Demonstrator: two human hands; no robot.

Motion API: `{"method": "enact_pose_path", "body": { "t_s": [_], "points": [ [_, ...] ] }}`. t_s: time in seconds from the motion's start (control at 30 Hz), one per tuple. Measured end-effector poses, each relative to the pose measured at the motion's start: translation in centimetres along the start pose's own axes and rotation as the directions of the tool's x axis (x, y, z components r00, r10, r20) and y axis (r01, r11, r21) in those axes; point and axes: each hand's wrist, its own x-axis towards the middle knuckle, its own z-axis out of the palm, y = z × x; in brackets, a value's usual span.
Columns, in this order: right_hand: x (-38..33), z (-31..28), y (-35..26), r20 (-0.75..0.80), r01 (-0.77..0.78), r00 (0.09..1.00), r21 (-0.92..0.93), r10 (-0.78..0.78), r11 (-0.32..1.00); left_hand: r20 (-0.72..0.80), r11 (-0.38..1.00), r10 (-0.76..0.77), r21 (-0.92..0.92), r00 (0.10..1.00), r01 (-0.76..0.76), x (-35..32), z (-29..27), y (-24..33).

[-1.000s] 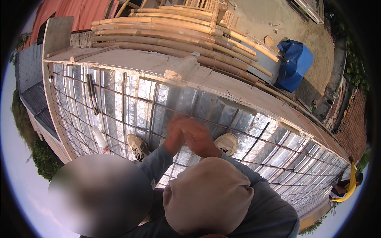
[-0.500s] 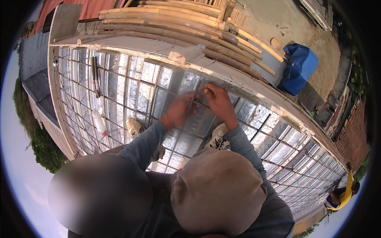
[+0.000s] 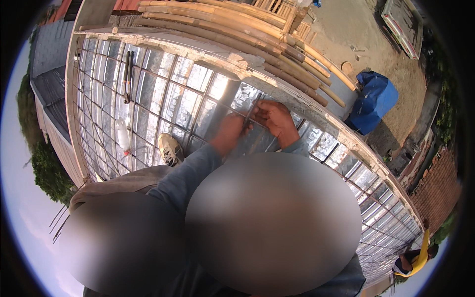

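My left hand (image 3: pixel 229 133) and my right hand (image 3: pixel 278 120) are close together over a grid of thin steel bars (image 3: pixel 197 136), near the slab's far edge. The fingers of my right hand are curled and pinched at a bar crossing. Those of my left hand are bent in toward the same spot from the left, a little blurred. Whatever is between the fingers is too small to make out. Beneath the bars lies shiny ribbed metal decking (image 3: pixel 180 101). A shoe (image 3: pixel 170 149) stands on it, left of my left hand.
A long-handled tool (image 3: pixel 128 79) and a clear bottle (image 3: pixel 122 136) with a red cap lie on the grid at left. A raised board edge (image 3: pixel 208 58) borders it. Beyond are bamboo poles (image 3: pixel 227 34) and a blue tarp (image 3: pixel 374 101). Another person (image 3: pixel 415 260) is far right.
The whole view has shifted, so the slab edge and poles sit differently. My hands remain at the bars, and the fingers of my right hand point lower, closer to the left.
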Motion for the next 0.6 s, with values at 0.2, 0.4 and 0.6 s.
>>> {"method": "enact_pose_path", "body": {
  "t_s": [0.2, 0.4, 0.6],
  "points": [
    [-1.6, -0.5, 0.3, -0.091, 0.105, 0.991, 0.027, -0.102, 0.994, -0.061, 0.989, 0.131, -0.067, 0.990, -0.135, -0.6, -0.5, -1.5],
    [-2.5, -0.3, 1.3, -0.028, 0.184, 0.982, -0.102, -0.188, 0.978, 0.128, 0.973, 0.145, -0.196, 0.981, -0.119, -1.5, -1.5, -1.2],
    [-1.0, 0.7, -0.7, -0.193, -0.017, 0.981, -0.011, 0.015, 1.000, 0.195, 0.987, 0.146, -0.099, 0.970, -0.129, -1.3, -2.2, -1.9]
  ]
}}
